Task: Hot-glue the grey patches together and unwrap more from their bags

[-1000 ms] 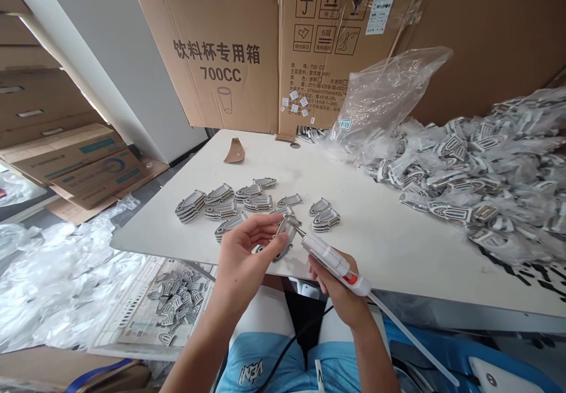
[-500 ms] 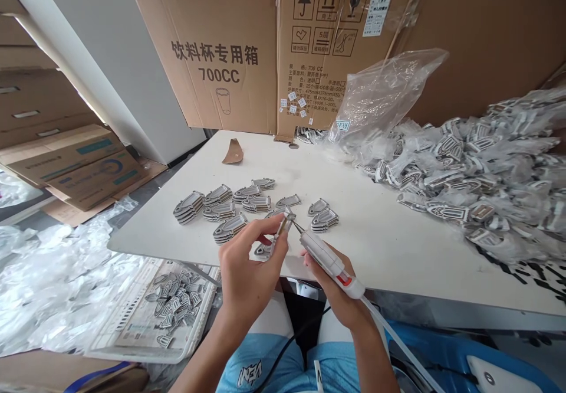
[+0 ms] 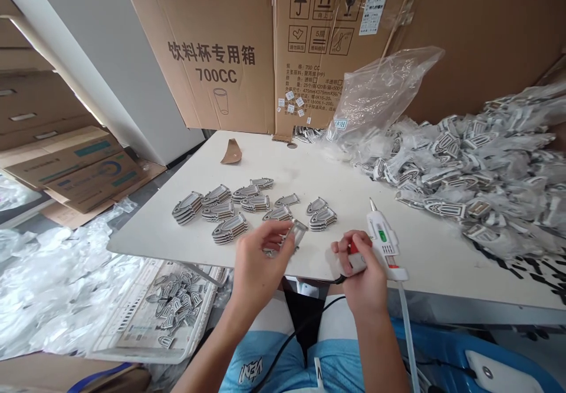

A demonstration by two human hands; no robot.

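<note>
My left hand [image 3: 263, 260] pinches a small grey metal-look part [image 3: 297, 233] between thumb and fingers, above the near table edge. To its right, my right hand [image 3: 360, 263] is wrapped round the handle of a white glue gun [image 3: 384, 242]. The gun's nozzle points up and away from the held part, and a glue stick trails from its rear. Beyond my left hand lie several stacks of similar grey parts [image 3: 230, 228], with a small stack [image 3: 323, 219] further right. Another part lies partly hidden behind my left fingers.
A large heap of bagged parts [image 3: 451, 169] covers the right of the white table [image 3: 274, 156]. Cardboard boxes [image 3: 212, 15] stand behind. A scrap of brown card [image 3: 232, 151] lies at the back. Below left is a white crate [image 3: 190, 337] with loose parts.
The glue gun has swung upright and moved right, its nozzle leaving the part. My right hand has turned with it. My left hand has shifted slightly right and tilted the part.
</note>
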